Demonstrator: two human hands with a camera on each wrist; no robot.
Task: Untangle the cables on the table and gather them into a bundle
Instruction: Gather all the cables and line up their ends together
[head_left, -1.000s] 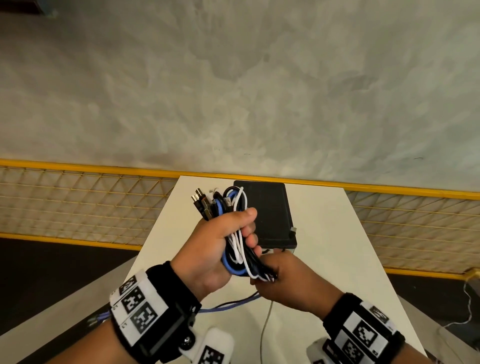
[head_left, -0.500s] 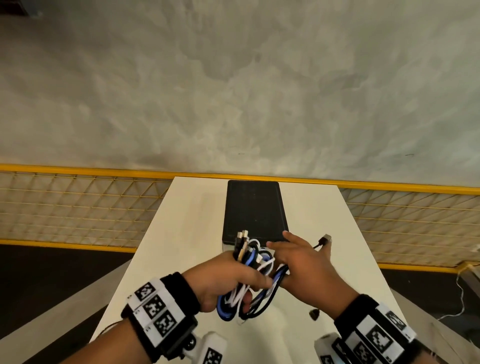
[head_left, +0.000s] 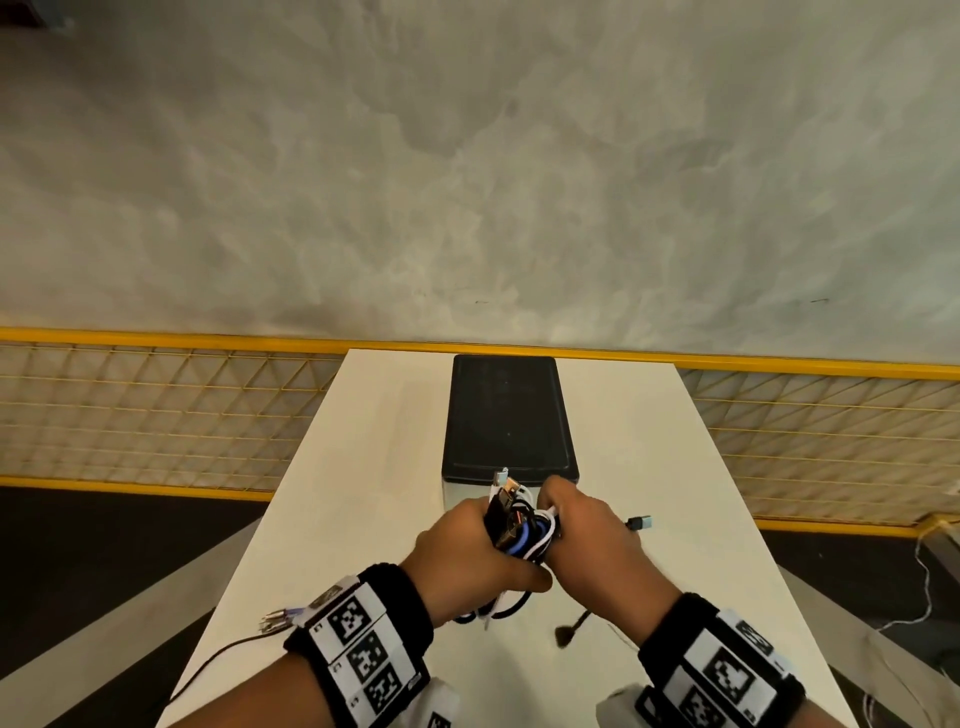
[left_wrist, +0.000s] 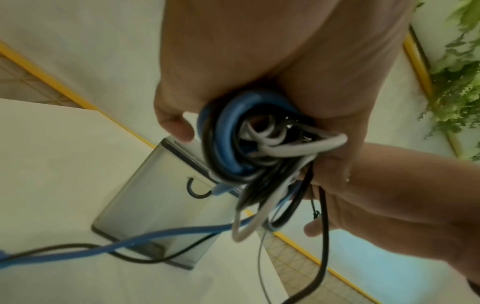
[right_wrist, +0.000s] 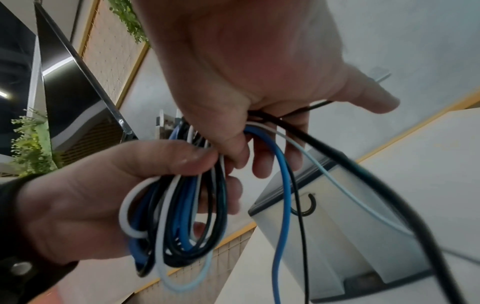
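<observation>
A coiled bundle of blue, white and black cables (head_left: 521, 531) is held above the white table (head_left: 363, 467), just in front of the black box. My left hand (head_left: 496, 545) grips the coil (right_wrist: 182, 205) with fingers and thumb wrapped round it; plugs stick up out of its top. My right hand (head_left: 555, 519) presses against the bundle from the right, its fingers (right_wrist: 262, 156) curled round loose blue, white and black strands (right_wrist: 283, 185) that hang down. In the left wrist view the coil (left_wrist: 233, 144) fills my left palm and my right hand (left_wrist: 376, 195) sits beside it.
A black-lidded box (head_left: 509, 415) stands at the table's far middle. A USB plug (head_left: 641, 522) juts out to the right of my right hand. A black plug (head_left: 563, 634) lies on the table near my right wrist. A yellow mesh fence (head_left: 156, 415) runs behind the table.
The bundle came down from in front of the box to just above the table. My right hand moved from under the bundle to its right side and curled round the loose strands.
</observation>
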